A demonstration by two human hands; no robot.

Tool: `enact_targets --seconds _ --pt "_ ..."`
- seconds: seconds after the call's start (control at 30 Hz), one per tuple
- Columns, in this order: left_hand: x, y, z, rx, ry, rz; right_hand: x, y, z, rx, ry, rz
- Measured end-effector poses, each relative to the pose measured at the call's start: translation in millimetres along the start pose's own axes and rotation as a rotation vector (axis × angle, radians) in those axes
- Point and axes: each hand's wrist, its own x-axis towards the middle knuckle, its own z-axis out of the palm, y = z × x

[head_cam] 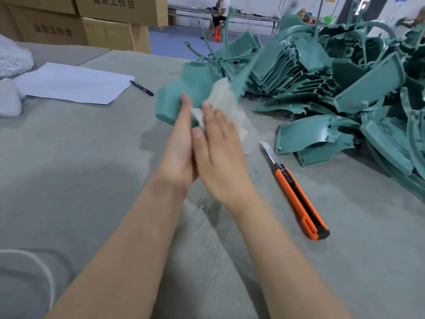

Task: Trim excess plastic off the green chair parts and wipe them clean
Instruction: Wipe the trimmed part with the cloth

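**Wiping Station: Chair Part Held Between Both Hands**

The person holds one green chair part raised above the grey table, in front of the body and left of the main stock. The part is blurred, so its edges cannot be judged.

Left hand: the fingers are straight and lie flat against the near face of the part, supporting it. The thumb is hidden.

Right hand: the fingers are straight and spread, pressing a pale cloth against the part. The cloth is trapped between the palm and the plastic, and its loose end stands up past the fingertips. The two hands touch at the thumb side.

A pile of green chair parts lies on the right of the table, stacked and tangled.

An orange utility knife lies flat on the table between the right forearm and the pile, in neither hand, with its blade extended and pointing away from the person.

On the left of the table lie a sheet of white paper and, just beside its right corner, a dark pen. Cardboard boxes are stacked behind the table.
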Motion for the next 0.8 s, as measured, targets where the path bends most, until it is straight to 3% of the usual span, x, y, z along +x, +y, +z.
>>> enact_targets --seconds 0.1,0.17,0.5,0.6,0.7,0.77,0.8 --pt "2 10 -9 -0.107 0.038 0.028 0 -4 4 0.023 -0.045 -0.167" --pt "2 10 -7 -0.130 0.069 0.009 8 4 1 0.069 0.012 -0.133" --pt "1 2 0 -0.067 -0.031 -0.004 26 63 -24 0.179 0.506 0.425" --pt "1 7 1 -0.096 -0.048 0.059 27 68 -39 0.414 0.692 0.558" --pt "2 5 3 -0.004 0.006 0.098 27 50 -55 0.555 0.865 0.444" --pt "2 -2 7 0.097 0.037 0.108 27 33 -55 0.645 0.794 0.324" --pt "2 -6 9 0.140 0.039 0.108 25 23 -50 0.680 0.676 0.265"
